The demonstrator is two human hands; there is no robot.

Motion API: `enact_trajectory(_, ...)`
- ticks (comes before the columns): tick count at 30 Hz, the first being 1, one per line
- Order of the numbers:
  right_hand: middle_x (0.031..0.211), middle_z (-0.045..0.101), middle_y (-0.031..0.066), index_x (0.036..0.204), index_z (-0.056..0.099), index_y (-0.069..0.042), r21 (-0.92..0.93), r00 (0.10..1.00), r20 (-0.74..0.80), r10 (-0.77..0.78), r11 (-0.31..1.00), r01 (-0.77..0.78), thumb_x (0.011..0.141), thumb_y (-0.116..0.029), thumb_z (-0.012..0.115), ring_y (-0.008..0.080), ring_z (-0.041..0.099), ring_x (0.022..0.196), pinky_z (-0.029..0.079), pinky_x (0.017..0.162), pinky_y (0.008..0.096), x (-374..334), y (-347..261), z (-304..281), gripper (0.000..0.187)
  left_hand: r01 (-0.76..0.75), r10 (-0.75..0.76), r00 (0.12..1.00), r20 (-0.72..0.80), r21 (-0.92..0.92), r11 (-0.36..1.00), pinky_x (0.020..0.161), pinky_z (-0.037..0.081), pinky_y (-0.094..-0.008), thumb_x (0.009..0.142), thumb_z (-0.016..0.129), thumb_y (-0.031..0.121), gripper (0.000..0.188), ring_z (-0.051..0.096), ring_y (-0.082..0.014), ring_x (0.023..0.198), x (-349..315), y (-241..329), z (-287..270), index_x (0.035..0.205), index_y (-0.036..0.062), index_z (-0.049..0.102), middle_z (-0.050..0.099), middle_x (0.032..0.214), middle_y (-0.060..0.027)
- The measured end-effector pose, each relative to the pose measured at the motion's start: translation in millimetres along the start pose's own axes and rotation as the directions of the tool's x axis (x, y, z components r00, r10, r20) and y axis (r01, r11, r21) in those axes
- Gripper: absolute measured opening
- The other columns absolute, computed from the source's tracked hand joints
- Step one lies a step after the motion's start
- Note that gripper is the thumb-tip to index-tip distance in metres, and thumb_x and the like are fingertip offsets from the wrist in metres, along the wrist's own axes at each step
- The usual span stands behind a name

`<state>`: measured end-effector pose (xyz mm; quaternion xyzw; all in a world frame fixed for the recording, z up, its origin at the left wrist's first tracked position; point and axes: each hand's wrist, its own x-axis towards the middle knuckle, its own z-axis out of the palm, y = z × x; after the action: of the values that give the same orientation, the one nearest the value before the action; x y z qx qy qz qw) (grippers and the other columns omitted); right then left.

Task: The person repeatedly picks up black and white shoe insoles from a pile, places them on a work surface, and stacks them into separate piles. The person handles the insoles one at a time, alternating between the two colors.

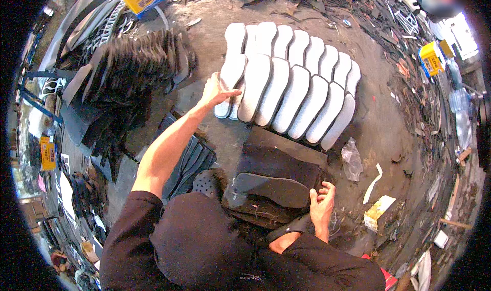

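Note:
White-faced shoe soles (292, 95) with dark edges stand in two overlapping rows on the floor ahead. My left hand (216, 92) spans the leftmost white sole (232, 72) of the near row, fingers at its left edge and thumb across to its right edge. Below the rows, a dark sole (271, 188) lies flat on dark sheet material (279, 155) in front of me. My right hand (322, 204) is just off the right end of this dark sole, with fingers loosely bent and apart and nothing visible in them.
A long stack of dark soles (138, 60) stands at the left. More dark pieces (197, 163) lie beside my left forearm. To the right are a clear plastic bag (351, 159) and a yellow-white scrap (379, 212). Dark offcuts (404, 81) litter the right side, near a yellow box (432, 59).

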<state>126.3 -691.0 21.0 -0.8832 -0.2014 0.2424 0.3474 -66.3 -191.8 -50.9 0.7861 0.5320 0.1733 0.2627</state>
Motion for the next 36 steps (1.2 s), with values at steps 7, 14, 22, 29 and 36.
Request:
enact_trajectory(7,0.111,0.061,0.0097,0.140,0.055,-0.008,0.079,0.998,-0.013,0.056,0.995,-0.055,0.097,-0.013,0.077,0.0179,0.060,0.084,0.054,0.076,0.0361,-13.2,15.1,-1.4,0.049,0.240,-0.218,0.959,0.182,-0.114,0.964,0.105,0.056,-0.0412,0.068,0.099,0.038,0.094,0.070,-0.0332,0.122,20.5,-28.0,7.2,0.145,-0.0011,0.061,0.071,0.133,-0.0235)
enact_trajectory(14,0.109,0.066,0.0088,0.138,0.059,-0.008,0.112,0.998,-0.047,-0.029,0.993,0.034,0.102,-0.022,0.073,0.0185,0.064,0.090,0.055,0.080,0.0356,-5.5,21.9,-6.8,0.041,0.389,-0.332,0.915,0.229,-0.716,0.579,0.063,0.053,-0.0354,0.086,0.072,0.022,0.023,0.069,-0.0210,0.070,33.3,-32.6,-86.8,0.100,0.0041,0.075,0.076,0.088,-0.0082)
enact_trajectory(22,0.118,0.071,0.0118,0.151,0.053,-0.007,0.711,0.754,0.605,-0.257,0.600,-0.366,0.109,-0.030,0.064,0.0207,0.071,0.099,0.057,0.084,0.0325,2.2,-55.5,15.4,0.049,0.154,0.009,0.984,0.178,-0.874,0.462,0.120,0.036,-0.0414,0.111,0.051,0.043,0.063,0.056,-0.0220,0.128,-220.3,125.3,-4.7,0.158,0.0029,0.044,0.062,0.138,-0.0091)
enact_trajectory(29,0.111,0.074,0.0093,0.128,0.066,-0.008,0.906,0.964,0.237,0.119,0.332,-0.264,0.111,-0.033,0.055,0.0257,0.072,0.097,0.059,0.088,0.0410,20.1,-13.5,-21.5,0.032,-0.398,0.561,0.730,0.389,-0.426,0.813,0.124,0.036,-0.0532,0.084,0.087,0.026,0.090,0.042,-0.0428,0.147,-240.0,109.7,14.2,0.161,0.0070,0.044,0.045,0.158,-0.0226)
enact_trajectory(36,0.113,0.072,0.0096,0.113,0.062,-0.010,0.928,0.943,0.115,0.313,0.306,-0.214,0.104,-0.029,0.063,0.0301,0.074,0.083,0.062,0.070,0.0402,9.5,32.9,-50.9,0.021,0.367,0.407,0.681,0.609,-0.764,0.530,0.106,0.049,-0.0388,0.112,0.054,0.041,0.054,0.061,-0.0191,0.120,-232.2,122.4,23.3,0.155,0.0090,0.052,0.064,0.139,-0.0086)
